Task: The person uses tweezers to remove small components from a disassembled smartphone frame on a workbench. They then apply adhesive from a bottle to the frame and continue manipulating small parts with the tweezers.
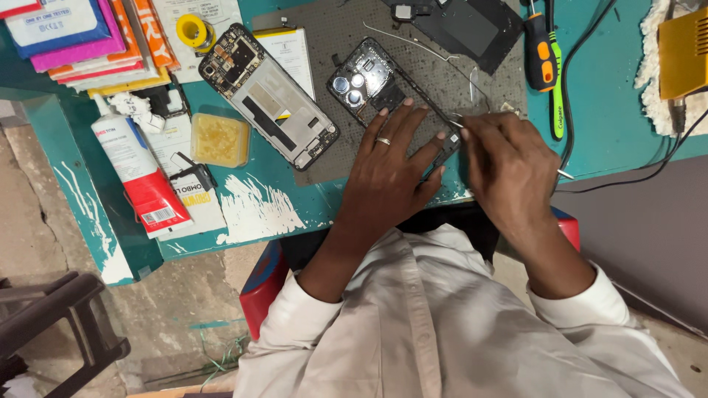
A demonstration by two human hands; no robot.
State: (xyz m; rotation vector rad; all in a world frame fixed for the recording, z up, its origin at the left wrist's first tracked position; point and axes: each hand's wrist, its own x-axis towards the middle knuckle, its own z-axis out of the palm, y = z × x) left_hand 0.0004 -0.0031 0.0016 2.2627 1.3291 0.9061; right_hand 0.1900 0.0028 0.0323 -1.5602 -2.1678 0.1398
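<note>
At frame centre, my left hand (pixel 391 166) presses flat on the black phone frame (pixel 376 85) on the grey mat (pixel 324 44); my right hand (pixel 509 166) pinches tweezers (pixel 459 124) beside it. Upper left lie an opened phone (pixel 269 96), glue tube (pixel 136 173), yellow box (pixel 220 140).

The left hand (pixel 391 166) lies flat, fingers spread, ring on one finger. Just right of it, the right hand (pixel 509 166) is curled, fingertips pinched together.
</note>
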